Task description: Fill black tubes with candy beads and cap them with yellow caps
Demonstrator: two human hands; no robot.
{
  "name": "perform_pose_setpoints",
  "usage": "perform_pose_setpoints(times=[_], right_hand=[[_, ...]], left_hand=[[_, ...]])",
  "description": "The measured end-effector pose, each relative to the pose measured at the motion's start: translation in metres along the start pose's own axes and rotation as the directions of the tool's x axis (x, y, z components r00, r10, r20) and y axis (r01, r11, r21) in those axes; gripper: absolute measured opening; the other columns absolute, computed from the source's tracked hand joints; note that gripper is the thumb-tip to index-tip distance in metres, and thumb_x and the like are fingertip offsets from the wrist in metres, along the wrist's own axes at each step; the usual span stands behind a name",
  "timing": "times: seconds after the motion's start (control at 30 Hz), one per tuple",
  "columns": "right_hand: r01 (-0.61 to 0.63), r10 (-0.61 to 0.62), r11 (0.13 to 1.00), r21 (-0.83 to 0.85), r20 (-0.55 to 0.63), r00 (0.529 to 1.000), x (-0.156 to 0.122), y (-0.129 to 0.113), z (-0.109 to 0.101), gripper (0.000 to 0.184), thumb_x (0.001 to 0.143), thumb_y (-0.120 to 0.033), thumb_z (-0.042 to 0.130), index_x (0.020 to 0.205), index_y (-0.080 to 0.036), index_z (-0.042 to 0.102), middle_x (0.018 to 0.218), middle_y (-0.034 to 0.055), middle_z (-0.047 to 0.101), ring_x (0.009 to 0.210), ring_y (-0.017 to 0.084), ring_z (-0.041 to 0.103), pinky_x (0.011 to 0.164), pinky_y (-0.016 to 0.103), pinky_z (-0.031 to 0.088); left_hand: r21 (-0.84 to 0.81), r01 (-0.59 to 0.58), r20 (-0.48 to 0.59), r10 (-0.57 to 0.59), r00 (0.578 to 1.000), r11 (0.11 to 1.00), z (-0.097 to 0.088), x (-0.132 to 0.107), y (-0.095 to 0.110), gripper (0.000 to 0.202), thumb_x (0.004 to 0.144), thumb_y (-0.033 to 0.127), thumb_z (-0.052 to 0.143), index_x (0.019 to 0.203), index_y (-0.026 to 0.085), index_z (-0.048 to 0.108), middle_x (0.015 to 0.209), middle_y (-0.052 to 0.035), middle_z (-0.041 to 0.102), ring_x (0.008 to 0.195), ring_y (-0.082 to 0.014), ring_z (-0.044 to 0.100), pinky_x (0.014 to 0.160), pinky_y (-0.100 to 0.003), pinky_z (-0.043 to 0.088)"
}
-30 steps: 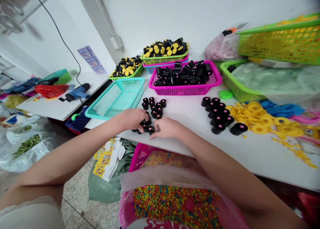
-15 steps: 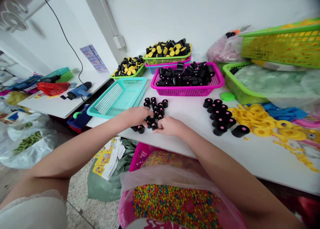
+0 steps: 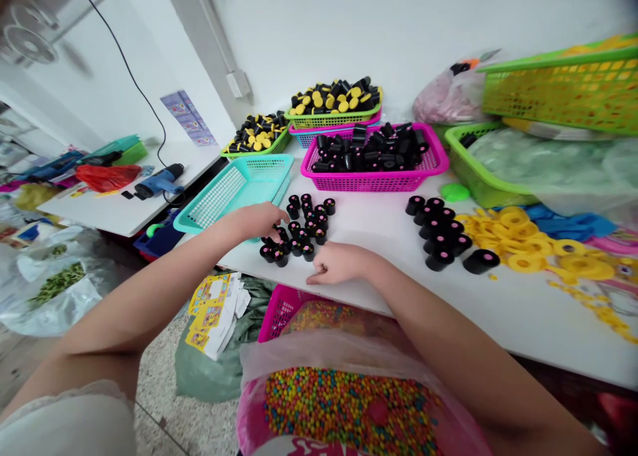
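Several short black cylinders with small coloured dots on top stand upright in a loose cluster near the table's front edge. At the cluster's left side my left hand hovers with its fingers bent and apart, close to the cylinders; I see nothing held in it. My right hand rests low beside the cluster's right front, its fingers curled and thumb pressed in. Whatever it may hold is hidden. Farther right stands a second group of black cylinders with pink dots, in slanting rows.
Behind the cluster are a turquoise basket and a magenta basket full of black cylinders. Yellow rings lie to the right. An open bag of coloured beads sits in front, below the table edge.
My left hand has drawn back to the left, uncovering more of the cylinders. My right hand has shifted slightly right and toward me, away from the cluster.
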State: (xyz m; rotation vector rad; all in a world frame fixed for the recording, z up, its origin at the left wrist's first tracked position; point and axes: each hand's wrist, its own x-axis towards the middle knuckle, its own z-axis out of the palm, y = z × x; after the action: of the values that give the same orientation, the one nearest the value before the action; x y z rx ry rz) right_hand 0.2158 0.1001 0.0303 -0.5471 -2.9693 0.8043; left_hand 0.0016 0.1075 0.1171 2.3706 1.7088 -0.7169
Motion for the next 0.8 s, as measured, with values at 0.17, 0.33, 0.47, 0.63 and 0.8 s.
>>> perform_pose_setpoints(times=[0.17,0.33,0.47,0.63,0.8], right_hand=[[-0.014,0.014,1.000,-0.005,0.012,1.000,0.0007,0.0011,0.0001,0.042,0.084,-0.041,0.062,0.051,-0.017,0.054,0.046,-0.0033,0.047,0.044,0.010,0.034,0.050,0.029,0.023],[-0.012,0.012,1.000,0.004,0.011,1.000,0.0005,0.0017,0.0002,0.042,0.084,-0.040,0.062,0.051,-0.018,0.052,0.046,-0.0040,0.045,0.045,0.009,0.034,0.049,0.028,0.024],[-0.014,0.014,1.000,0.018,0.003,1.000,-0.0002,0.0016,-0.0002,0.042,0.084,-0.040,0.062,0.050,-0.018,0.050,0.045,-0.0048,0.042,0.044,0.009,0.033,0.049,0.028,0.023],[-0.021,0.021,0.999,0.032,0.006,1.000,-0.0002,0.0020,0.0006,0.041,0.083,-0.039,0.063,0.050,-0.018,0.050,0.045,-0.0051,0.042,0.044,0.009,0.032,0.049,0.028,0.023],[-0.032,0.030,0.999,0.030,0.038,0.999,0.0004,0.0019,-0.0009,0.040,0.084,-0.039,0.061,0.053,-0.017,0.054,0.047,-0.0045,0.044,0.046,0.009,0.033,0.051,0.028,0.023]], left_hand=[[-0.068,-0.020,-0.045,0.017,0.999,0.997,0.0033,0.0018,0.0028,0.040,0.080,0.032,0.063,0.119,0.026,0.058,0.101,-0.0036,0.072,0.078,-0.0173,0.065,0.065,-0.024,0.042],[-0.023,-0.025,-0.011,0.025,1.000,0.999,0.0001,0.0023,0.0063,0.040,0.081,0.028,0.062,0.121,0.026,0.058,0.090,-0.0037,0.072,0.075,-0.0179,0.065,0.063,-0.024,0.041],[-0.057,-0.016,-0.029,0.015,0.999,0.998,-0.0006,0.0015,0.0038,0.038,0.085,0.018,0.051,0.121,0.028,0.058,0.094,-0.0027,0.072,0.076,-0.0157,0.065,0.070,-0.024,0.042],[0.114,0.027,-0.119,-0.013,0.993,0.993,-0.0016,0.0004,0.0030,0.044,0.078,0.006,0.054,0.118,0.023,0.062,0.094,-0.0073,0.072,0.100,-0.0246,0.061,0.087,-0.033,0.037],[0.263,0.038,-0.117,-0.007,0.993,0.964,-0.0035,0.0019,0.0085,0.042,0.076,0.010,0.060,0.116,0.021,0.064,0.097,-0.0118,0.069,0.110,-0.0295,0.055,0.090,-0.038,0.034]])
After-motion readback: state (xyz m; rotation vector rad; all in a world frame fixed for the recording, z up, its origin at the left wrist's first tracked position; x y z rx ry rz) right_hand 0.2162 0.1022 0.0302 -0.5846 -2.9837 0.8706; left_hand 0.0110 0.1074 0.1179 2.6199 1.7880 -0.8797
